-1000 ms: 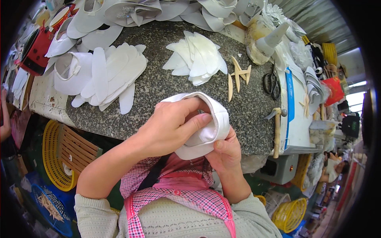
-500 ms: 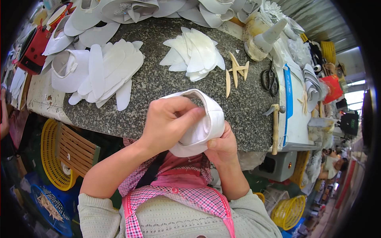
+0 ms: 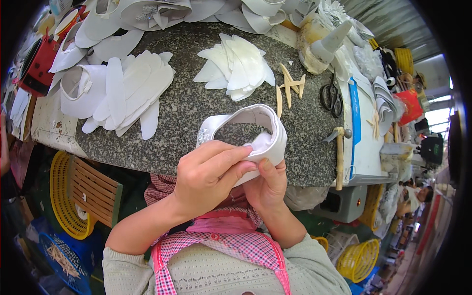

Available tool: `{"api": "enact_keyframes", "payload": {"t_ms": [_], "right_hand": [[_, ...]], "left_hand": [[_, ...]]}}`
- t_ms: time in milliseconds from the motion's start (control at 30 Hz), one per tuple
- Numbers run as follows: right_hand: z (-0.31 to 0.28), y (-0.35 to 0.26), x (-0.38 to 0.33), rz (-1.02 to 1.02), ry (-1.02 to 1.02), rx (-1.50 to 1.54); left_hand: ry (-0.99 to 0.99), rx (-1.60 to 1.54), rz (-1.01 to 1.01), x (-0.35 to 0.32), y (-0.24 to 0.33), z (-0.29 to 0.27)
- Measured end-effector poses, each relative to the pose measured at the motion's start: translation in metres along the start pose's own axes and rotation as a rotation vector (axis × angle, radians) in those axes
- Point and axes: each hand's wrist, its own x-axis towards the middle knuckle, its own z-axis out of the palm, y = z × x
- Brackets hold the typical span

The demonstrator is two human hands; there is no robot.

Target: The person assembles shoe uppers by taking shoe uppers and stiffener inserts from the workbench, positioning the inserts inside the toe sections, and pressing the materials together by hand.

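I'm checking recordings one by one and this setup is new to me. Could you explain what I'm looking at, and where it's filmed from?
There is no machine here: these are a person's bare left hand and right hand. The view comes from the left one of two wide fisheye cameras on that person's head, looking down, so straight edges bend near the rim.

Both hands hold a white, loop-shaped piece by its near side, with the fingers of the left hand at its rim.

On the speckled bench lie two piles of flat white shapes, a left pile and a middle pile. To the right are tan slivers, scissors and a hammer. More white pieces crowd the far edge.
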Motion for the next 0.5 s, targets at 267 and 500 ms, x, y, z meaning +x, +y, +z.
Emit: {"api": "enact_keyframes", "payload": {"t_ms": [267,500], "right_hand": [[-0.076,-0.055,-0.006,-0.383,-0.453,-0.912],[-0.005,-0.077,0.023,-0.260,-0.917,-0.882]], "left_hand": [[-0.607,-0.317,-0.313,0.043,0.003,-0.049],[-0.915,-0.499,-0.253,0.052,0.005,-0.052]]}}
